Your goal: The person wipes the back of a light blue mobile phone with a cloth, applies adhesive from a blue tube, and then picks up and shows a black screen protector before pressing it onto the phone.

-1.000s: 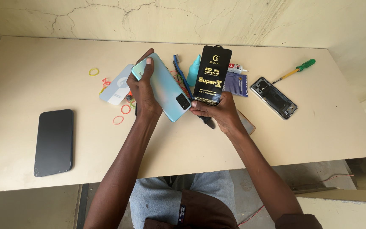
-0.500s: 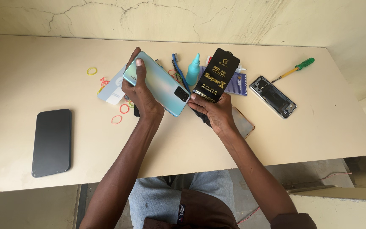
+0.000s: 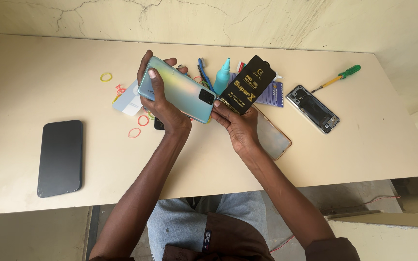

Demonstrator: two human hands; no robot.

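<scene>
Cream table (image 3: 364, 145) held everything. Left hand (image 3: 163, 104) gripped one pale-blue phone (image 3: 177, 89), back up, centre; right hand (image 3: 238, 123) pinched one black flat package (image 3: 246, 85) beside it. Elsewhere: one dark phone (image 3: 60, 158) left, one opened phone (image 3: 313, 109) and one green screwdriver (image 3: 339, 78) right.

Black-gold flat pkg (image 3: 246, 86), prob. upright.

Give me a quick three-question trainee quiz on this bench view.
1. True or false: the left hand holds the pale blue-green phone with its back up.
2. What does the right hand hold? A) green screwdriver B) black flat packet C) blue bottle
3. Which thing lies alone at the table's left side?

Key: 1 true. 2 B, the black flat packet. 3 the dark phone, lying flat.
</scene>
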